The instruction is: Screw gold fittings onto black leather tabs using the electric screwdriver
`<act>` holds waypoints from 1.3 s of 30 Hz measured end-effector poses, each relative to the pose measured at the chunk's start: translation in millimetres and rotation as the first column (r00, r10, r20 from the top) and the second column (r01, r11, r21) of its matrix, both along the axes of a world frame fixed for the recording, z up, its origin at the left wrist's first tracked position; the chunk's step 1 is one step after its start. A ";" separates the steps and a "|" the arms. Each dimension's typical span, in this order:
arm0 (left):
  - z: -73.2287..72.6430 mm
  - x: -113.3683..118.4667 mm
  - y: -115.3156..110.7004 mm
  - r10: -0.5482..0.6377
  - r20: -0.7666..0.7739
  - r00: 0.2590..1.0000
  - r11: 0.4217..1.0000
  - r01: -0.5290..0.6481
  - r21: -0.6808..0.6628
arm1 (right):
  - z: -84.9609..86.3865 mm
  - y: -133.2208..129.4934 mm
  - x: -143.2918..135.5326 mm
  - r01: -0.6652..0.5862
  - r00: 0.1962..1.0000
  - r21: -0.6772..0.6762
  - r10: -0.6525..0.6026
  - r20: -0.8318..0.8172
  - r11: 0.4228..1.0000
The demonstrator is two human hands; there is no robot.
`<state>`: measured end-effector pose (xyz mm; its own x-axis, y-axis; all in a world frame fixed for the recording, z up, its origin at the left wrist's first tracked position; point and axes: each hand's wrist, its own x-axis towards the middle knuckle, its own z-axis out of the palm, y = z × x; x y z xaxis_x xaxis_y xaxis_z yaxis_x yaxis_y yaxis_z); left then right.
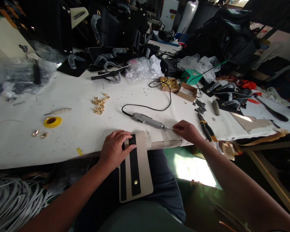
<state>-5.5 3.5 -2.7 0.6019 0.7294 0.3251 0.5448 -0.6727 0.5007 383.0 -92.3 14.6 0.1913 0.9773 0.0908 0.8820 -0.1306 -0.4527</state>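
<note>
- At the lower left, below the bench (70, 141), lies a heap of pale strips (14, 203) in loose loops.
- On the bench's left part sits a yellow ring (53, 121), with two gold-coloured metal pieces (39, 134) just below it in the view.
- To the right of these, farther from the person, is a small pile of gold-coloured fittings (99, 104).
- The left hand (114, 148) grasps the upper part of a beige panel (145, 167), its thumb over a black strip (134, 164). The panel reaches from the bench's front edge down over the person's lap; a round brass-coloured stud (135, 182) shows near the strip's lower end.
- A grey powered driver (147, 120) lies on the bench beyond the panel, its black cable (149, 105) curving away behind it and its thin bit pointing right.
- The right hand (185, 130) is at the bit's tip, fingers curled together; whether they grip it cannot be told.
- Behind, an open box of small brass-coloured parts (169, 83) stands beside another open box (187, 91) and a green box (191, 76).
- Right of these lie dark flat pieces (200, 106), then pliers (206, 127) and a grey cylinder (216, 108).
</note>
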 end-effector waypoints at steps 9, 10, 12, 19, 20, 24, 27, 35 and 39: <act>1.5 0.1 -0.8 -0.004 0.005 1.000 1.000 0.004 0.002 | 6.1 14.6 10.0 -0.056 0.998 -0.101 0.059 0.031 0.993; 1.7 0.1 -0.8 -0.006 0.004 1.000 1.000 0.006 0.001 | 5.4 13.7 8.8 -0.053 0.997 -0.098 0.058 0.049 0.994; 2.0 0.2 -0.9 -0.004 0.004 1.000 1.000 0.004 -0.001 | 3.8 11.2 6.2 -0.043 0.995 -0.086 0.050 0.082 0.995; 0.7 0.2 -1.0 0.000 0.001 1.000 1.000 0.000 -0.007 | -7.8 8.2 0.2 0.072 0.992 0.004 -0.072 0.104 0.997; 0.2 0.1 -1.2 0.003 0.000 1.000 1.000 -0.003 -0.010 | -9.6 9.0 -0.1 0.094 0.991 0.015 -0.095 0.096 0.995; -1.1 0.2 -3.1 0.008 0.004 1.000 1.000 -0.008 -0.027 | -13.1 11.3 0.6 0.163 0.985 0.029 -0.165 0.054 0.986; -1.4 0.4 -5.0 0.014 0.004 1.000 0.999 -0.014 -0.048 | -9.3 9.7 2.3 0.188 0.982 0.014 -0.189 0.027 0.982; 0.3 1.1 -9.1 0.027 0.013 1.000 0.995 -0.026 -0.094 | 45.5 -2.9 -70.5 0.248 0.899 -0.099 -0.267 -0.347 0.964; 0.7 1.4 -10.2 0.018 0.007 1.000 0.996 -0.018 -0.086 | 53.8 9.6 -147.2 -0.129 0.855 -0.161 0.027 -0.518 0.979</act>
